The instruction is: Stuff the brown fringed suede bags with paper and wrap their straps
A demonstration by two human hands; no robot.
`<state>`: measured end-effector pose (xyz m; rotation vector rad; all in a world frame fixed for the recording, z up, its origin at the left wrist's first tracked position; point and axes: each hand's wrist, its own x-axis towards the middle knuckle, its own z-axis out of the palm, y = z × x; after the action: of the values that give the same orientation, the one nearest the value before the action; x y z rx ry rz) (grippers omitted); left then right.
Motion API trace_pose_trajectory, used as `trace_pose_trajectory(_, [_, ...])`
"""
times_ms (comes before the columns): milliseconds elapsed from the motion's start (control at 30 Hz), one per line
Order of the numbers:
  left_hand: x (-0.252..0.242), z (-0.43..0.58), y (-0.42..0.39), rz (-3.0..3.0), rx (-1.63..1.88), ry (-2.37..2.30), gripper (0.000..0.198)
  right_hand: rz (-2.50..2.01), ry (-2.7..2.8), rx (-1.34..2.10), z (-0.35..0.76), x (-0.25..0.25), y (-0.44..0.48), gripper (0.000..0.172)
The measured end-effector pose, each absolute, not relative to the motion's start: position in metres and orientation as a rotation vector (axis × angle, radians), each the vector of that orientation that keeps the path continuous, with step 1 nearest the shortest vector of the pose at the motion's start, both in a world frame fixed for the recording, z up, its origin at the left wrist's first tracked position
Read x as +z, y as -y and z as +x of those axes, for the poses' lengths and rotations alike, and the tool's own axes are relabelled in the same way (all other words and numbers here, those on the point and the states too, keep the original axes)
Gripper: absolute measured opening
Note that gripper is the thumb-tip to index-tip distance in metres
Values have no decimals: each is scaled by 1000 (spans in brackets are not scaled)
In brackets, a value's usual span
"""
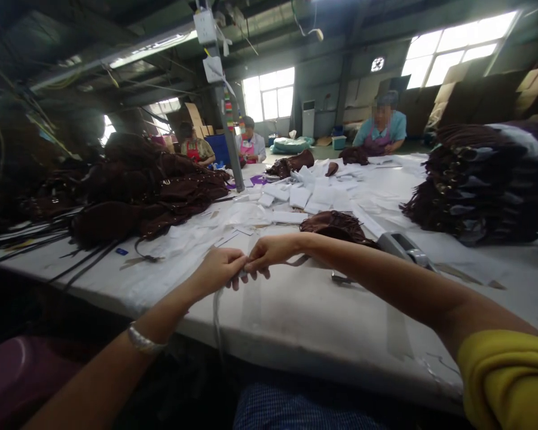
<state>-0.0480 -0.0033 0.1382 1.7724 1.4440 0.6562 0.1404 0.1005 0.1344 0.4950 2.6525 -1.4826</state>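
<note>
Over the near part of the white table, my left hand [224,266] and my right hand [269,254] meet, fingertips pinched together. Both close on a thin strap, mostly hidden by the fingers. A greyish length of the strap [217,316] hangs below my left hand over the table's front edge. Behind my right forearm lies a dark brown fringed bag [334,224], partly covered by the arm. A dark band runs from near my right hand toward that bag; whether it is the same strap I cannot tell. A grey tape dispenser [403,248] sits beyond my right forearm.
Dark brown bags [161,191] are heaped at the left, their straps trailing over the edge. White padding sheets [300,194] lie across the table [305,334]. Stacked fringed bags [484,185] stand at right. A metal post [233,143] rises mid-table; several people work behind.
</note>
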Motion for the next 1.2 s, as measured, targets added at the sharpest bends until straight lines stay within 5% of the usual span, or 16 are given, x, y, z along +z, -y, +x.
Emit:
trace_pose_trajectory(167, [120,-68,0,1807,622,-1528,38,747,-2563,-1251,193,117,-127,41])
trace_pose_trajectory(467, [84,-17,-42,1695,599,-1408,36,558,-2688,-1448,176,88,-137,40])
trace_pose_trajectory(667, [69,-26,-51,1688,530,-1495,36,862,-2803,-797,201,81,-154,30])
trace_pose_trajectory(967, [51,23,-90,1810,531,-1508,30,748,-2892,-955,193,74,-164,70])
trace_pose_trajectory(1200, [41,22,-101,1952,545,-1540,32,793,-3083,18,230,81,-162,41])
